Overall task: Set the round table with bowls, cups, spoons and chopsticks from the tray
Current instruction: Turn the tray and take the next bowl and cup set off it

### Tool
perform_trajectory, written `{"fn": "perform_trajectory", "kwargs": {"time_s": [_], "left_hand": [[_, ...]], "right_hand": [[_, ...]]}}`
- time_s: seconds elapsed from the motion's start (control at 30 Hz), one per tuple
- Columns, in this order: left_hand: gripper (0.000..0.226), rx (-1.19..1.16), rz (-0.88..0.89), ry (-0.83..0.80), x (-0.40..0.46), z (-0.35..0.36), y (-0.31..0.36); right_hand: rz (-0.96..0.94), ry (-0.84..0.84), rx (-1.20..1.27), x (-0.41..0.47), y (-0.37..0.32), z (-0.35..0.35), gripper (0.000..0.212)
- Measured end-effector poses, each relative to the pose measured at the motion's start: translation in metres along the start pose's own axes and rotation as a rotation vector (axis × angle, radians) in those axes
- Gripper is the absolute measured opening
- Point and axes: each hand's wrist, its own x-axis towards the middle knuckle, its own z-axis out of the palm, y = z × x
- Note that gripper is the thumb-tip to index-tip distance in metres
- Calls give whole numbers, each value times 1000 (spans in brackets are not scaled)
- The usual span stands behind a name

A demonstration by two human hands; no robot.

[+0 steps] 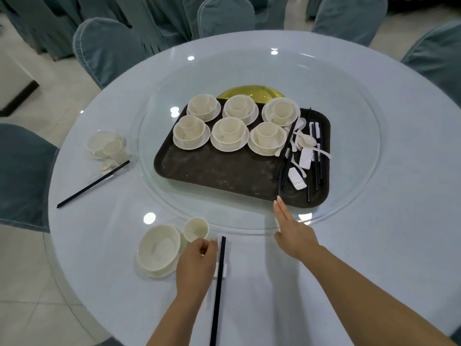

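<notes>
A dark tray (pixel 219 171) sits on the glass turntable (pixel 349 101) of the round table (pixel 399 221). It carries several cream bowls, each with a cup (pixel 229 132) in it, plus loose chopsticks (pixel 287 151), spoons (pixel 308 140) and white rests (pixel 296 181) at its right end. At the near edge stand a bowl (pixel 159 247) on a plate, a cup (pixel 196 229) and chopsticks (pixel 219 283) on a rest. My left hand (pixel 197 263) is curled between cup and chopsticks around a white spoon (pixel 214 239), of which only a tip shows. My right hand (pixel 291 231) reaches flat-fingered to the tray's front edge.
A second place setting (pixel 107 147) with bowl, cup, spoon and chopsticks (pixel 92 184) lies at the table's left edge. Blue-grey covered chairs (pixel 107 48) ring the table. A yellow disc (pixel 249 92) shows under the glass behind the tray.
</notes>
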Motion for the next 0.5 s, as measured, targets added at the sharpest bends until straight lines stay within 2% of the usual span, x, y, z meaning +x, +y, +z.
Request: {"fn": "perform_trajectory", "kwargs": {"time_s": [0.27,0.5], "left_hand": [[35,20,-41,-29,-19,23,15],[31,-53,-58,-92,-35,41,22]], "right_hand": [[7,5,-30,1,32,-6,82],[25,25,3,6,59,-15,80]]}}
